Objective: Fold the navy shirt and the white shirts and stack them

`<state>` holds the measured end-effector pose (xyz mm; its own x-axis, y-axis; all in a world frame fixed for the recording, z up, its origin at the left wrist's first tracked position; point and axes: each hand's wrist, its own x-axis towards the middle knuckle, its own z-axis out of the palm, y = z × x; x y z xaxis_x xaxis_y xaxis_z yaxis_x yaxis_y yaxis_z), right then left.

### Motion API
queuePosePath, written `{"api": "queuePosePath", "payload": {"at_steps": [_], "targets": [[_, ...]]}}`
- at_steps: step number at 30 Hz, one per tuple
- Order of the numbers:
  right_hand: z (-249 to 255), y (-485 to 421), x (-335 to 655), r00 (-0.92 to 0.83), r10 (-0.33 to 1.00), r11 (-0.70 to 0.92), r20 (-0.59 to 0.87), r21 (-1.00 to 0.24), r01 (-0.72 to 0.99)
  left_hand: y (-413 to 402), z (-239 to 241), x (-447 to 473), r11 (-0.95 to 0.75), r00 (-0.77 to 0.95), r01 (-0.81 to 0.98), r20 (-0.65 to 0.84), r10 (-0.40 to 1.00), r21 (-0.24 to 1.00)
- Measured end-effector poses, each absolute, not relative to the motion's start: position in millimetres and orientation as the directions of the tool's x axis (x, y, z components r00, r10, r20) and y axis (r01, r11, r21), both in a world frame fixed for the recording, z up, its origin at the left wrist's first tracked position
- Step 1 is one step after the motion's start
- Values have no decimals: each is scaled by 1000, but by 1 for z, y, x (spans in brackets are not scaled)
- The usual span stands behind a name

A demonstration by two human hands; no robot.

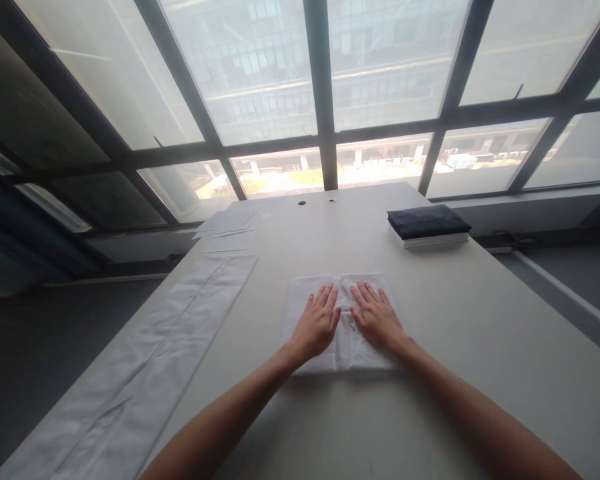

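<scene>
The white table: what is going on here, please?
Someone's left hand and right hand rest flat on a folded white cloth on the table. A longer white cloth lies along the left side, with papers beyond it. Farther back at the right, a dark cloth sits on a white stack.

Left grip (316, 323): bare hand, slim tapering fingers, rounded fingertips. Right grip (377, 319): bare hand of matching build, fingers likewise slim. Both wrists bare, narrower than the arms behind them. Left forearm (235, 405) and right forearm (463, 393): bare, smooth in outline, slender, widening toward the elbow. Nail detail too small to read.
</scene>
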<state>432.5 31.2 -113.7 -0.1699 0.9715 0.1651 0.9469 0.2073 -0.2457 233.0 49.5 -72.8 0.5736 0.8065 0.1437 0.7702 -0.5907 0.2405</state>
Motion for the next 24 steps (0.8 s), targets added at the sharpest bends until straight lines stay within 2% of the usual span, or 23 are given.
{"api": "queuePosePath", "payload": {"at_steps": [8,16,20,24], "targets": [[-114,31,434,-168,968,214,187,-266,940,4,-100,249,-597,579,784,146,802,170],[-114,30,433,-165,963,228,213,-316,921,5,-97,245,-650,635,733,144,759,201],[-113,32,437,-125,954,243,273,-460,854,5,-97,245,-664,653,719,127,747,205],[-104,39,463,103,922,197,373,-681,705,5,-98,246,-661,653,723,111,749,199]]}}
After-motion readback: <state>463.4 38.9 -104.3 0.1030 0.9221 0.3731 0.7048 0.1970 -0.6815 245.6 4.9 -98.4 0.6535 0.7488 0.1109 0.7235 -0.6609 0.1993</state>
